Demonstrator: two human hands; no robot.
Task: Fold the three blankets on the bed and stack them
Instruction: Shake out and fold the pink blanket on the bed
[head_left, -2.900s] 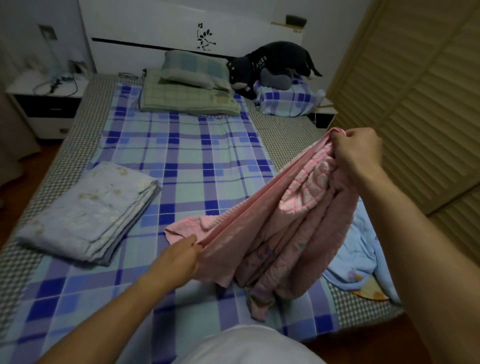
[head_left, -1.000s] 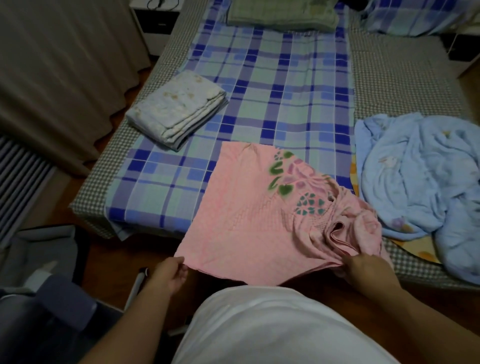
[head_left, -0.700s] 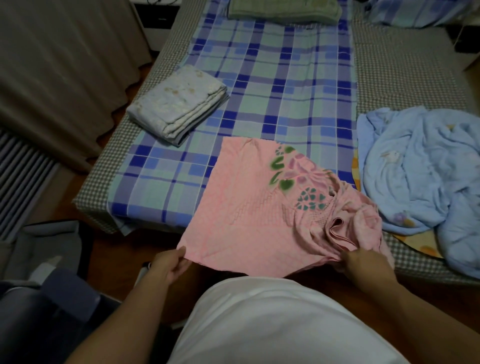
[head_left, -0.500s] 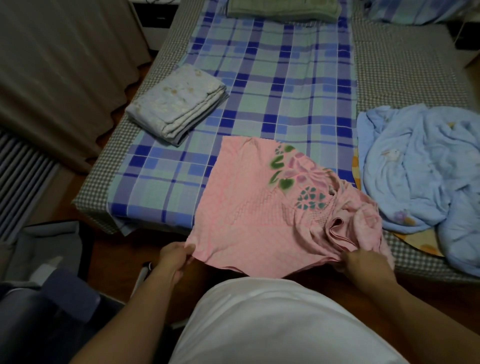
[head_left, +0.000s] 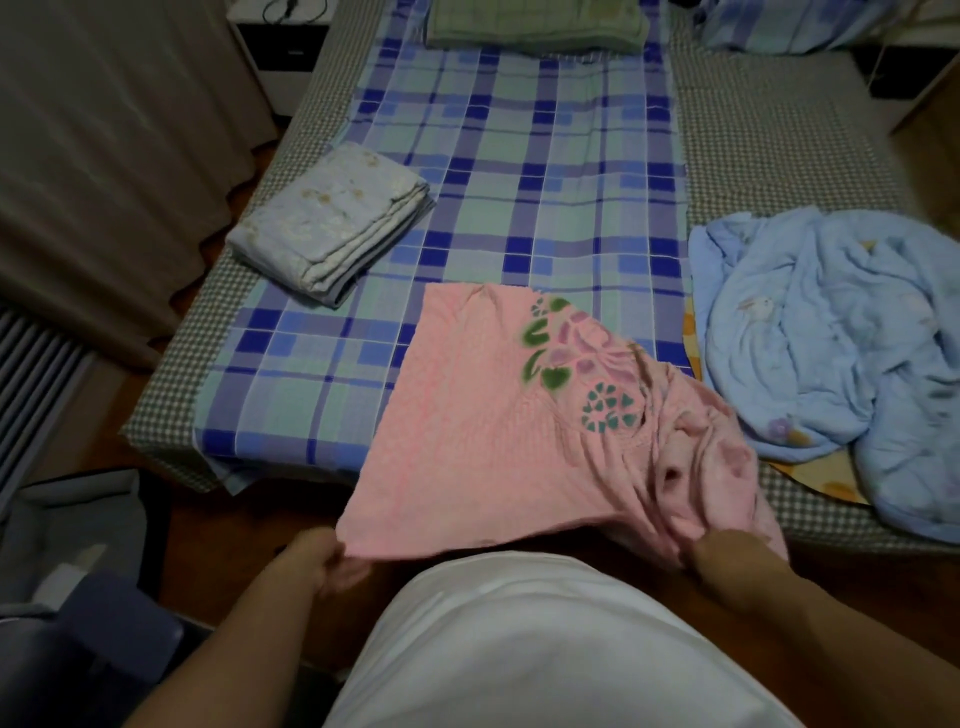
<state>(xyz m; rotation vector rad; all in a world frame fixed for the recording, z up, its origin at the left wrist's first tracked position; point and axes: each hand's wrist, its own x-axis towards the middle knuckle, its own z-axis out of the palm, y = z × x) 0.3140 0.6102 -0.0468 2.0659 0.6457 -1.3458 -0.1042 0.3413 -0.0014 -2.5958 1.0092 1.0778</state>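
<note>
Head view: plaid-sheeted bed (head_left: 519, 156) beside beige curtain (head_left: 104, 156).

Dim room; beige curtain (head_left: 98, 156) left, brown wood floor (head_left: 208, 499), white nightstand (head_left: 283, 47) by bed (head_left: 779, 145).

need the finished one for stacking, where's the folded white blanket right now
In the head view the folded white blanket lies on the bed's left side near the curtain, up and left of the pink blanket, apart from it.

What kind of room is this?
Most likely a home bedroom: a bed with a plaid sheet, a pillow at its head, and a nightstand beside it.
</note>
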